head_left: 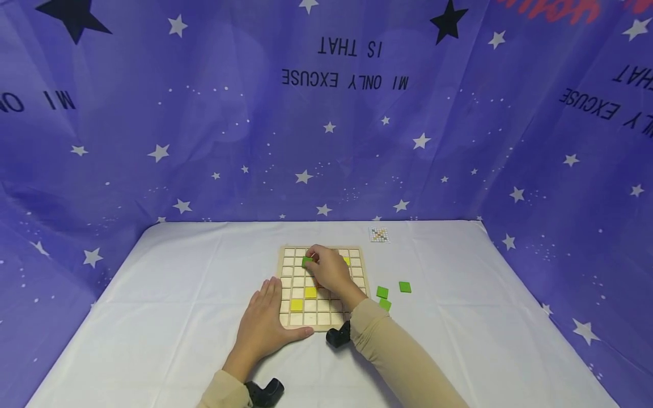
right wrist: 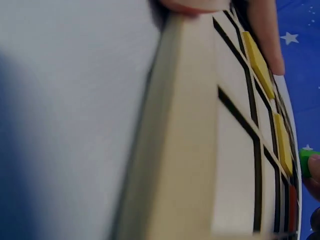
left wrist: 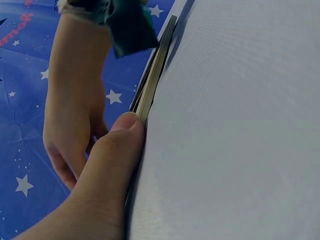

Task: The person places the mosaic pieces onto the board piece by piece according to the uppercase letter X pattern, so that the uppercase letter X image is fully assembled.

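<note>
My right hand (head_left: 334,271) pinches a green square tile (head_left: 306,262) between thumb and fingers, over the far left part of a wooden grid board (head_left: 365,280). In the right wrist view that green tile (right wrist: 304,162) shows at the right edge. My left hand (head_left: 264,323) rests against the board's near left corner, fingers straight along the left side and thumb along the front edge. Yellow tiles (head_left: 296,305) sit diagonally in the grid, one more beyond the right hand. A red-orange tile (right wrist: 292,205) lies in the board, mostly hidden by the right hand in the head view.
Three loose green tiles (head_left: 405,287) lie on the white cloth right of the board. A small card with a coloured grid pattern (head_left: 379,234) lies beyond the board's far right corner. A purple star-printed curtain (head_left: 326,141) stands behind the table (head_left: 168,294) and at its sides.
</note>
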Tool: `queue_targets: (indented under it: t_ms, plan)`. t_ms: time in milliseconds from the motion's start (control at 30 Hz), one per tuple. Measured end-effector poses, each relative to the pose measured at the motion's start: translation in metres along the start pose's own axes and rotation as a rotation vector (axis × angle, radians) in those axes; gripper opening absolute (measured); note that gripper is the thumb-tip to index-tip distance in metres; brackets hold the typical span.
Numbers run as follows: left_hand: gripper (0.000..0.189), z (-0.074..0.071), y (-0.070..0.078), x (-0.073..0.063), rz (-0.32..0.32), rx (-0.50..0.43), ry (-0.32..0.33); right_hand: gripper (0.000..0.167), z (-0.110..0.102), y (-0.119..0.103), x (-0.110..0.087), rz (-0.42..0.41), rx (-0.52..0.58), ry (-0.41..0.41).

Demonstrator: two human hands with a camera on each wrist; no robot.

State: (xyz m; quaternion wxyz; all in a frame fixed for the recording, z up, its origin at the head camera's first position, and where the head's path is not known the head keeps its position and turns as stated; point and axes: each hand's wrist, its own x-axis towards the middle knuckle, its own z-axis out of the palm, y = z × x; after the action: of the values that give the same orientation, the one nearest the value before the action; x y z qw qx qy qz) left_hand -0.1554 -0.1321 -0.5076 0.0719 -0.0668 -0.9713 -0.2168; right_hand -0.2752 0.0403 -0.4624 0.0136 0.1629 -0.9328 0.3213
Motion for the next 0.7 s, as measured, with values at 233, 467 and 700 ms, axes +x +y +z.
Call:
queue_targets:
  t_ms: [233,467,700]
  plan:
    - [0.142,0.000,0.001,0.000,-0.003,0.003,-0.002,0.016,0.010,-0.008,0.012,-0.017,-0.060,-0.012]
    - [0.142,0.001,0.002,0.001,-0.005,0.006,-0.016,0.017,0.015,-0.010,0.016,0.001,-0.124,-0.011]
    - [0.142,0.000,0.001,0.001,-0.005,0.012,-0.010,0.026,0.018,-0.012,0.014,-0.002,-0.212,0.003]
